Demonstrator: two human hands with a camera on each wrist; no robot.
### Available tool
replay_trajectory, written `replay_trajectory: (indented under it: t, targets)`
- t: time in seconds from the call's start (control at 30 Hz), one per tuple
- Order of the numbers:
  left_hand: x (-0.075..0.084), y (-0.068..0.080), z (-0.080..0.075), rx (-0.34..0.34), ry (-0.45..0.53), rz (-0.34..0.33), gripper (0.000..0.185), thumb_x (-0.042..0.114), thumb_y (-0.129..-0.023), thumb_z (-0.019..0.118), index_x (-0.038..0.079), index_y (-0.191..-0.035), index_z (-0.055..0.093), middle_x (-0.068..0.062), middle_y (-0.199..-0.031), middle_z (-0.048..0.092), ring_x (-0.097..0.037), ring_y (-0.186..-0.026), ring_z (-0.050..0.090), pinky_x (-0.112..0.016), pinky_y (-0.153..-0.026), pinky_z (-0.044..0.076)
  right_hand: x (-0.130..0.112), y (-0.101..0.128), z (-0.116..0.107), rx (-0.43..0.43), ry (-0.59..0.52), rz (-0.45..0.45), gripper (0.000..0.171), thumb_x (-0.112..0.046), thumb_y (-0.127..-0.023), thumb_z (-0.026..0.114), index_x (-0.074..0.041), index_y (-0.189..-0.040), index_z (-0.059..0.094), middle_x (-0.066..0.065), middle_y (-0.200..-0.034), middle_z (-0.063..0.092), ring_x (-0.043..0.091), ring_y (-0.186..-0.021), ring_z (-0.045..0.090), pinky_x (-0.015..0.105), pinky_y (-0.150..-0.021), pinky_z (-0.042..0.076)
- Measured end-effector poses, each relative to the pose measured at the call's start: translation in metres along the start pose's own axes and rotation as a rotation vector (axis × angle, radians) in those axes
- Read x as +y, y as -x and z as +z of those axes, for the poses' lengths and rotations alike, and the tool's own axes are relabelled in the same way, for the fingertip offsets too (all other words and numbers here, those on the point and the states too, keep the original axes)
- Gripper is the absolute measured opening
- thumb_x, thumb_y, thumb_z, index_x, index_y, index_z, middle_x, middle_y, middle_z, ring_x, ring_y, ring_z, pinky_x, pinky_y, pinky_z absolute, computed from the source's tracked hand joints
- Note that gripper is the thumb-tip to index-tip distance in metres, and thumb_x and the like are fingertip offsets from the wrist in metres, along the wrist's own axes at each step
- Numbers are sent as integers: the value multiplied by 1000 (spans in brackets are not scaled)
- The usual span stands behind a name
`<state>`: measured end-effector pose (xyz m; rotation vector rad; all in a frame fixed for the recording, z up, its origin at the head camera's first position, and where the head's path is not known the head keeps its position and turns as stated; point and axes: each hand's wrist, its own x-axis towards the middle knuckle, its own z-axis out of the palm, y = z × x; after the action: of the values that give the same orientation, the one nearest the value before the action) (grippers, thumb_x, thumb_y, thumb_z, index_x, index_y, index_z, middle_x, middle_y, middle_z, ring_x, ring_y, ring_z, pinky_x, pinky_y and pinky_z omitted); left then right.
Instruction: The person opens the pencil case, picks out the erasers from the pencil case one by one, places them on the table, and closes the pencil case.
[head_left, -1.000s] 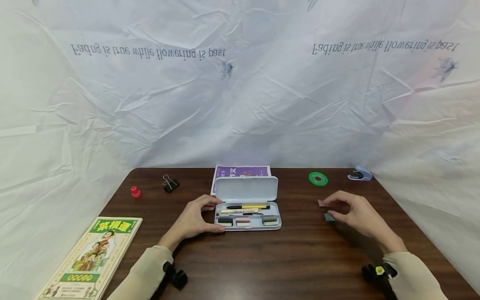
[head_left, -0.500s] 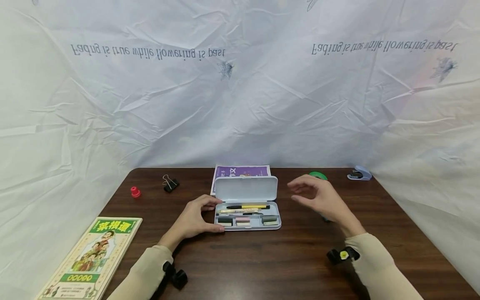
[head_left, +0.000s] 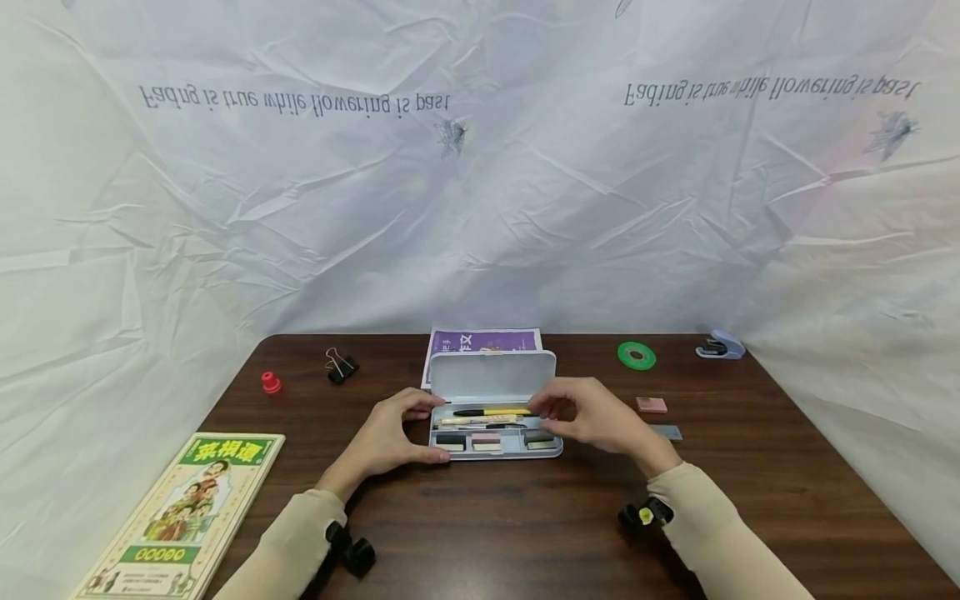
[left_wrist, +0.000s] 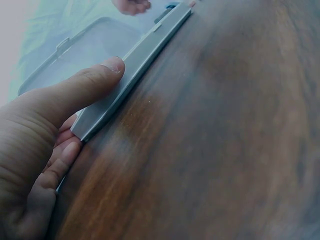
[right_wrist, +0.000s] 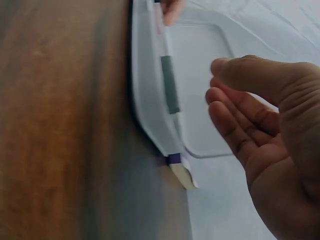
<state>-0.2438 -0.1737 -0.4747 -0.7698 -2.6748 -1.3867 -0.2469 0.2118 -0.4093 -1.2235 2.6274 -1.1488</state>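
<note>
An open pale pencil case (head_left: 495, 456) stands at the middle of the table with its lid raised. Inside lie a yellow and black pen (head_left: 491, 412), other slim pens and several small two-tone blocks, among them a pink and white one (head_left: 486, 442). My left hand (head_left: 390, 433) grips the case's left end, thumb on the front wall and fingers behind, as the left wrist view also shows. Over the right end hovers my right hand (head_left: 592, 412), fingers loosely bent. In the right wrist view, nothing shows between its thumb and fingers (right_wrist: 230, 125).
Right of the case lie a pink block (head_left: 652, 405), a flat grey-blue piece (head_left: 666, 432), a green ring-shaped roll (head_left: 637, 356) and a stapler (head_left: 721, 345). To the left are a binder clip (head_left: 342, 367), a small red object (head_left: 271, 382) and a book (head_left: 187, 508). A purple booklet (head_left: 495, 339) lies behind.
My right hand has moved left from the pink block and grey-blue piece to the right end of the pencil case. Those two still lie on the table. The left hand has stayed put.
</note>
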Motion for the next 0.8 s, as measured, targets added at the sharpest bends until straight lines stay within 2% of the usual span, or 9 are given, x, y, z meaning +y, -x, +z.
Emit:
replay_trajectory:
  t: [0.17,0.33,0.57,0.8]
  targets:
    - [0,0,0,-2,-3,-1,81,50,-74,106,21,-142,73,4,-142,69,-21,-128,71,-41,-112,61,1,-2,9,-102,78,31,22,-4,-100,84,-14,-119,84,-3,-112,77,12,-97,71,33,-84,66]
    - [0,0,-1,0,-3,1,81,49,-74,106,21,-142,73,3,-142,69,-21,-128,71,-41,-112,62,0,-4,13,-147,144,40,19,-8,-103,81,-21,-116,86,-9,-110,74,7,-94,64,29,-80,60]
    - [2,0,-1,8,4,11,81,46,-73,107,19,-141,74,2,-141,69,-22,-127,72,-41,-112,62,-4,-3,8,-109,146,33,20,-7,-102,83,-22,-114,86,-12,-110,74,9,-93,65,30,-80,61]
    - [1,-1,0,13,12,19,81,44,-71,109,17,-140,74,1,-140,70,-22,-126,72,-40,-111,62,-11,5,-22,21,117,7,26,-1,-98,85,-18,-117,85,-11,-111,76,8,-99,71,32,-82,67]
